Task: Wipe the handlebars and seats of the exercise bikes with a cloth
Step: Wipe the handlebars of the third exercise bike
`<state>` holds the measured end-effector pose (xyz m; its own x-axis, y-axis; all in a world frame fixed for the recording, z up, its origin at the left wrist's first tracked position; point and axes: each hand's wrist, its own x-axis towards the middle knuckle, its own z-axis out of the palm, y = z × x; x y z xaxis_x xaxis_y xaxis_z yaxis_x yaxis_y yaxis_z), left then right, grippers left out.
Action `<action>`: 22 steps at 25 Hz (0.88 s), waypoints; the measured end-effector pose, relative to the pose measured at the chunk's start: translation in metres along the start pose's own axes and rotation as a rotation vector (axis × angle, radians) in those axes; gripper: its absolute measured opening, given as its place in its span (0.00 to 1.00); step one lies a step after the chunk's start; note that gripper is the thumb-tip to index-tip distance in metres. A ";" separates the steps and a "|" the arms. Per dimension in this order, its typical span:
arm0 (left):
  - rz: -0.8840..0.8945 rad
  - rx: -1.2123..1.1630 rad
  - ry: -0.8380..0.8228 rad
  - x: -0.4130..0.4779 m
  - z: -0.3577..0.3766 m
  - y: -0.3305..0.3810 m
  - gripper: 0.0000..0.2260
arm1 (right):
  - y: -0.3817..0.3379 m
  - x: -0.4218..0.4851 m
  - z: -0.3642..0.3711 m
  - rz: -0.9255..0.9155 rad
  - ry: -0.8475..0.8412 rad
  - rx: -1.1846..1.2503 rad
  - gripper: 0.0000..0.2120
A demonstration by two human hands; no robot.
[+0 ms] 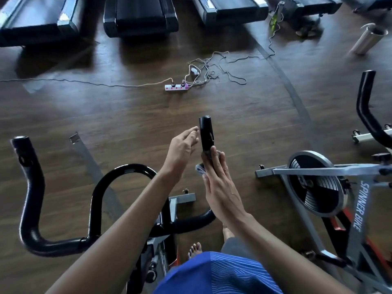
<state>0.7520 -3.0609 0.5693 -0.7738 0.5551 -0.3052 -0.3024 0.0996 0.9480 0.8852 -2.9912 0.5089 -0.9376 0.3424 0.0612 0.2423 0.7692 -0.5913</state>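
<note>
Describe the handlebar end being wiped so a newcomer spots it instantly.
Start at the black looped handlebar of the nearest bike, bottom centre. Follow its right branch up to the upright black grip at frame centre. Unlike the untouched left grip, it has the right hand pressing a grey cloth against its base.

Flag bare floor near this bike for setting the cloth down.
Free: floor between power strip and handlebar grip; also between that grip and the right bike's flywheel. Crowded: cable tangle right of the strip, treadmills beyond it.
</note>
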 end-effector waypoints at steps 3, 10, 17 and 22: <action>0.240 0.612 0.245 -0.055 -0.013 -0.027 0.16 | 0.000 -0.011 0.000 0.027 -0.017 -0.005 0.31; 0.244 1.006 0.342 -0.149 -0.046 -0.100 0.24 | -0.008 -0.026 0.000 0.109 0.010 0.072 0.26; 0.279 1.115 0.350 -0.154 -0.044 -0.105 0.24 | -0.011 -0.024 -0.004 0.123 0.006 0.102 0.26; 0.280 1.130 0.346 -0.154 -0.044 -0.105 0.24 | -0.014 -0.066 0.004 0.106 -0.012 0.085 0.25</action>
<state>0.8784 -3.1927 0.5130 -0.8944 0.4404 0.0781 0.4215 0.7714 0.4767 0.9428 -3.0271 0.5101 -0.9109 0.4123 -0.0146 0.3185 0.6802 -0.6602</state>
